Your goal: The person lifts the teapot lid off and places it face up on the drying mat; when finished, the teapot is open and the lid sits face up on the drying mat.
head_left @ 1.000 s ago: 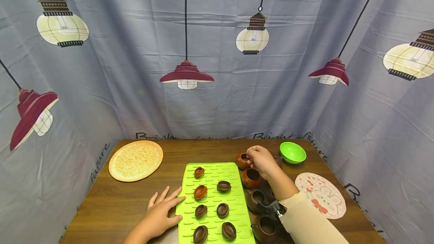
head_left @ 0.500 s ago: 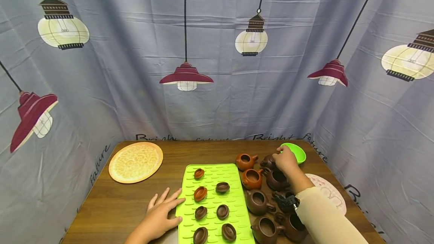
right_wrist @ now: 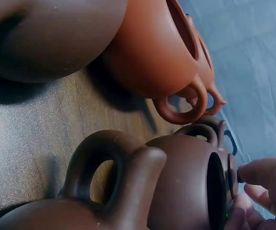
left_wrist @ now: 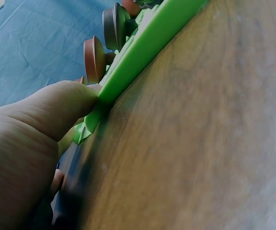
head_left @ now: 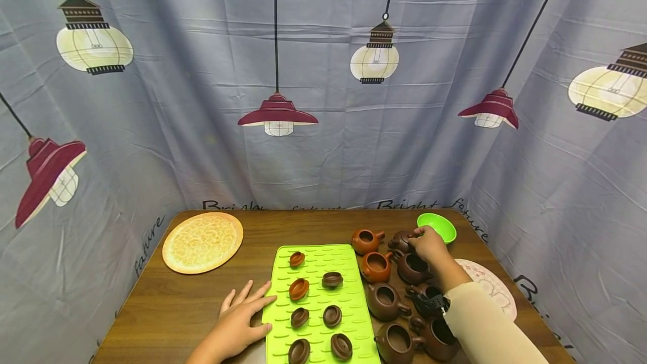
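Note:
My right hand point(head_left: 431, 249) is over the farthest dark brown teapot point(head_left: 398, 240) on the right. In the right wrist view its thumb and a finger pinch the small knob of a dark teapot lid point(right_wrist: 231, 175), which sits at that teapot's mouth. Fingers spread, my left hand point(head_left: 233, 326) rests at the left edge of the bright green mat point(head_left: 314, 265); the left wrist view has its thumb touching the rim. Several loose lids lie on the mat, including an orange lid point(head_left: 299, 289) and a dark brown lid point(head_left: 332, 315).
Open teapots stand in two rows right of the mat, among them an orange teapot point(head_left: 376, 267) and a brown teapot point(head_left: 396, 344). A green bowl point(head_left: 438, 226) and a rabbit-print round mat point(head_left: 490, 285) lie beyond. A yellow round mat point(head_left: 203, 243) is at the far left.
My right hand has gone rightward from above the far orange teapot to the far dark teapot, then slightly down onto its lid. The left hand has stayed in place.

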`<state>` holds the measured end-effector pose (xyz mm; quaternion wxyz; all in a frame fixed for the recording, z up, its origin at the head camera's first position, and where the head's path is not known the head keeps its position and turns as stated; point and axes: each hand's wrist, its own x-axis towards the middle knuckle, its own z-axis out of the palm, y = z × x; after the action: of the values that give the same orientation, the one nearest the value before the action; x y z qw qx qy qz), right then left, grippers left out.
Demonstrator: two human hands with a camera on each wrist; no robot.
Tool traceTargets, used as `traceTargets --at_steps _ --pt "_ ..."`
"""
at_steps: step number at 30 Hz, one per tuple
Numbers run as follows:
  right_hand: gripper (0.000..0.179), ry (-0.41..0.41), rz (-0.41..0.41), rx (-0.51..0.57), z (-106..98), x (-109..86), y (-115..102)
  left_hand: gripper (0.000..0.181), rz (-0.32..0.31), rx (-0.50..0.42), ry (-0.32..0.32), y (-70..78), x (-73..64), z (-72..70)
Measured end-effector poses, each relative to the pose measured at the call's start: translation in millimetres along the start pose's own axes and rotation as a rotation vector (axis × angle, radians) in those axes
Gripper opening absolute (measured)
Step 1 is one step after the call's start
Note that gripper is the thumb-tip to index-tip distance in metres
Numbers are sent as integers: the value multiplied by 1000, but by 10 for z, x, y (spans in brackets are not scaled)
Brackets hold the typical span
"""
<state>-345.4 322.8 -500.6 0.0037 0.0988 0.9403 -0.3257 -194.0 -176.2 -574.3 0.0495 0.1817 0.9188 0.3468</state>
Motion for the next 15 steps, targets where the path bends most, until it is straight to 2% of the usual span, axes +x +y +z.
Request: traceTargets --at_steps 15 --pt "25 28 7 85 89 -3 46 61 -2 -8 -3 4 -4 8"
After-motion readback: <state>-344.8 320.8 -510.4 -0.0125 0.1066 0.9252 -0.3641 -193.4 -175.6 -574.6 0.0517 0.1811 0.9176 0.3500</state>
